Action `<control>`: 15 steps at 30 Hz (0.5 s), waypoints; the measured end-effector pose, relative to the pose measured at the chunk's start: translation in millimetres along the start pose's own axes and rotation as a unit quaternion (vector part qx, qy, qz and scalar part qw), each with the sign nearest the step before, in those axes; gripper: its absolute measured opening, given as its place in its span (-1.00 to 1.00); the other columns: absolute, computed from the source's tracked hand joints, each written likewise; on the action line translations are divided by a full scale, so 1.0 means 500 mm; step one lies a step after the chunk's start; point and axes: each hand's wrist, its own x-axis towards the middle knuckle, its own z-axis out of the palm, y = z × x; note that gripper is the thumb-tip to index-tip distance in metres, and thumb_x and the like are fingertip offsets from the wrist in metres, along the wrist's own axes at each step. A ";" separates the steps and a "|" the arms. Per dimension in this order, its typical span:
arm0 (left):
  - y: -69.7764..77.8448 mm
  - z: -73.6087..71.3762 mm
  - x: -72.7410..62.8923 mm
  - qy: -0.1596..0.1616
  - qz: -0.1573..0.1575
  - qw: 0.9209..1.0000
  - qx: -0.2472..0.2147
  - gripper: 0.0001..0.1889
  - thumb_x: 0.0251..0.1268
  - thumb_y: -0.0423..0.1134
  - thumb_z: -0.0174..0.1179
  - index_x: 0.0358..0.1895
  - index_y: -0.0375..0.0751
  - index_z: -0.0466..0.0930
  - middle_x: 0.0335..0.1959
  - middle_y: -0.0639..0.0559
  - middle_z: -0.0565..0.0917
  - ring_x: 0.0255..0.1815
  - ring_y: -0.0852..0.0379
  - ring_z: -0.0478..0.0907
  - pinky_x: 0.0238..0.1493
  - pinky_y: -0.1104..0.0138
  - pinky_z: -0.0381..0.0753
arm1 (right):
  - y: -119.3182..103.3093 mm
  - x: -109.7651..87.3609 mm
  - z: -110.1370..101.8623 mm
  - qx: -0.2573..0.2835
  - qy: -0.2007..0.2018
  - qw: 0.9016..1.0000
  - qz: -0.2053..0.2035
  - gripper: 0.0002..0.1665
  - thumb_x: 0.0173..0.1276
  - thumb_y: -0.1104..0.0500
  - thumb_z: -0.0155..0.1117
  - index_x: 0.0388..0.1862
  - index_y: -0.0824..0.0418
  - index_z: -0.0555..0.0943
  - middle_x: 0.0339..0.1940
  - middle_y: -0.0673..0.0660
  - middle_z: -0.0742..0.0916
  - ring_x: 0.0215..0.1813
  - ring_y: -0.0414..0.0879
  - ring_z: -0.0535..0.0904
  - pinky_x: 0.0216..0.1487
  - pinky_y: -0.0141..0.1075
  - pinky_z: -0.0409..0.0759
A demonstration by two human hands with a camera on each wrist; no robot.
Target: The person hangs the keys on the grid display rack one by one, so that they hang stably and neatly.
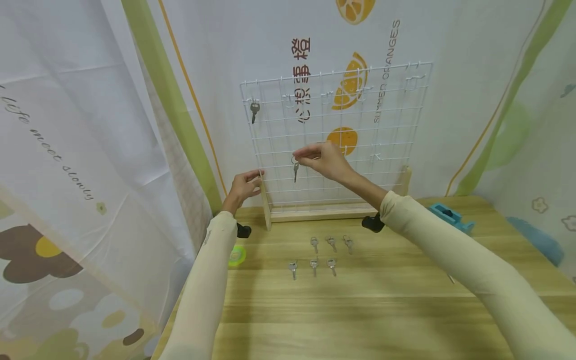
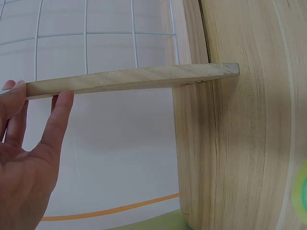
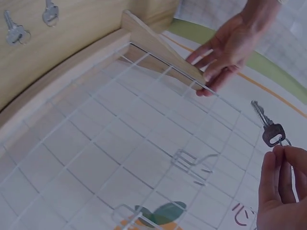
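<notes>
My right hand (image 1: 330, 162) pinches a small metal ring between thumb and fingertips. From that ring a silver key (image 1: 296, 171) hangs down in front of the white wire grid (image 1: 378, 67); the right wrist view shows the key (image 3: 274, 135) at the fingertips. With my left hand (image 1: 245, 186) I grip the upper end of the stand's left wooden post (image 2: 134, 76), thumb and fingers on either side of it. Another key (image 1: 255, 111) hangs from a hook at the grid's upper left.
Several keys (image 1: 314, 265) lie in two rows on the wooden table (image 1: 360, 325) before the stand's base bar (image 1: 324, 215). More white hooks (image 1: 415, 81) sit along the grid. A blue object (image 1: 451, 217) is at the right, a green-yellow round item (image 1: 237, 255) at the left.
</notes>
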 end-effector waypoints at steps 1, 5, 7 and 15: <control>-0.002 0.000 0.001 -0.001 0.000 1.000 0.000 -0.54 0.63 -0.41 0.05 0.50 -0.26 0.44 0.60 -0.13 0.29 0.54 -0.13 0.35 0.40 0.06 0.56 | -0.005 0.005 -0.003 0.006 0.005 1.000 0.005 -0.77 0.42 0.29 0.45 0.02 0.28 0.81 -0.06 0.19 0.84 -0.06 0.03 0.80 -0.01 -0.22 0.79; -0.011 0.001 0.003 0.003 0.008 1.000 0.007 -0.56 0.63 -0.41 0.06 0.48 -0.26 0.48 0.59 -0.15 0.32 0.52 -0.12 0.37 0.33 0.13 0.64 | -0.024 0.026 -0.019 0.033 0.032 0.999 0.027 -0.79 0.41 0.29 0.46 0.00 0.27 0.82 -0.08 0.16 0.85 -0.08 -0.03 0.81 -0.06 -0.33 0.78; -0.009 0.002 0.000 0.006 0.009 1.000 0.013 -0.57 0.62 -0.41 0.07 0.46 -0.26 0.50 0.58 -0.15 0.33 0.51 -0.11 0.39 0.28 0.17 0.68 | -0.035 0.037 -0.028 0.050 0.050 0.997 0.031 -0.79 0.40 0.28 0.47 -0.01 0.27 0.82 -0.09 0.16 0.85 -0.10 -0.04 0.81 -0.10 -0.39 0.77; -0.009 -0.002 0.002 0.008 0.009 1.000 0.008 -0.56 0.63 -0.41 0.06 0.48 -0.24 0.47 0.58 -0.11 0.35 0.50 -0.13 0.40 0.35 0.08 0.61 | -0.072 0.089 -0.064 0.094 0.119 0.988 0.034 -0.79 0.39 0.26 0.49 -0.03 0.29 0.81 -0.11 0.17 0.85 -0.20 -0.19 0.81 -0.09 -0.42 0.78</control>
